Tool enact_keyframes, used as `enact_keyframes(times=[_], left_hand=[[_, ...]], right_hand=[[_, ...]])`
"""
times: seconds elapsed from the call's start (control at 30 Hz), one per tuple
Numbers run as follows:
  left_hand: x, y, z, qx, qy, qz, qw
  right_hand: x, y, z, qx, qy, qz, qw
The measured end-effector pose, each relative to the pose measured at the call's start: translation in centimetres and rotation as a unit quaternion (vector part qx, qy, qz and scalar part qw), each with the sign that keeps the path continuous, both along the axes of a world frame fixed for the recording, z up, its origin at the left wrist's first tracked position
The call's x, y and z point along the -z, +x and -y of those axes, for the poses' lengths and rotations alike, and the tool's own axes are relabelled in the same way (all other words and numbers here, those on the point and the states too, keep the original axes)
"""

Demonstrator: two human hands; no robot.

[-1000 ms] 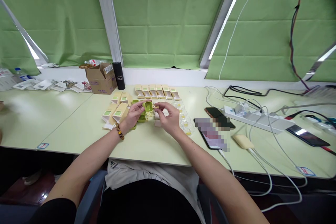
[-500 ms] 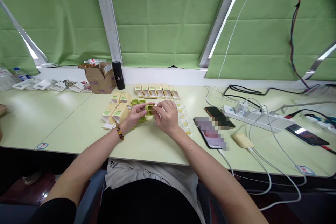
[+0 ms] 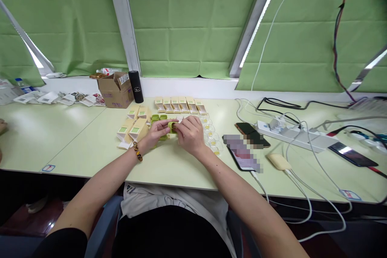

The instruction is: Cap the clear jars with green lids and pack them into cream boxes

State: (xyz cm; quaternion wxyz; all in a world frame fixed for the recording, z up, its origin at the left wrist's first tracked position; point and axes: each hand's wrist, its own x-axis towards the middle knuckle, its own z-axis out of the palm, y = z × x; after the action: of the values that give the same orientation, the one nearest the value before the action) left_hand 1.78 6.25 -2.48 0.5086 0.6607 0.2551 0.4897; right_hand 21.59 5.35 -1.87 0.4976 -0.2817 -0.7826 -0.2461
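My left hand (image 3: 157, 132) is closed on a small green square case (image 3: 173, 127) held just above the table. The fingers of my right hand (image 3: 191, 133) are pinched at the case's right side; what lies between their tips is too small to make out. Behind and under my left hand are more green cases (image 3: 159, 117), partly hidden. To the left stand several cream cartons (image 3: 139, 130). Clear domed pieces with yellow centres (image 3: 213, 134) lie in rows right of my right hand.
More cream cartons (image 3: 180, 105) line up at the back. A brown cardboard box (image 3: 116, 92) and a black cylinder (image 3: 136, 87) stand by the wall. On the right are phones (image 3: 242, 152), a power strip (image 3: 296, 135) and loose cables. Another person's hand (image 3: 2, 125) shows at the left edge.
The green case has turned and tilted slightly between my hands. My right fingers have shifted a little at its side; both arms stay nearly in place.
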Motion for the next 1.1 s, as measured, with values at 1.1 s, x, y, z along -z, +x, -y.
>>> enact_keyframes(times=[1.1], left_hand=[[0.1, 0.4, -0.1, -0.221, 0.168, -0.094, 0.956]], right_hand=[[1.2, 0.3, -1.1, -0.067, -0.082, -0.032, 0.994]])
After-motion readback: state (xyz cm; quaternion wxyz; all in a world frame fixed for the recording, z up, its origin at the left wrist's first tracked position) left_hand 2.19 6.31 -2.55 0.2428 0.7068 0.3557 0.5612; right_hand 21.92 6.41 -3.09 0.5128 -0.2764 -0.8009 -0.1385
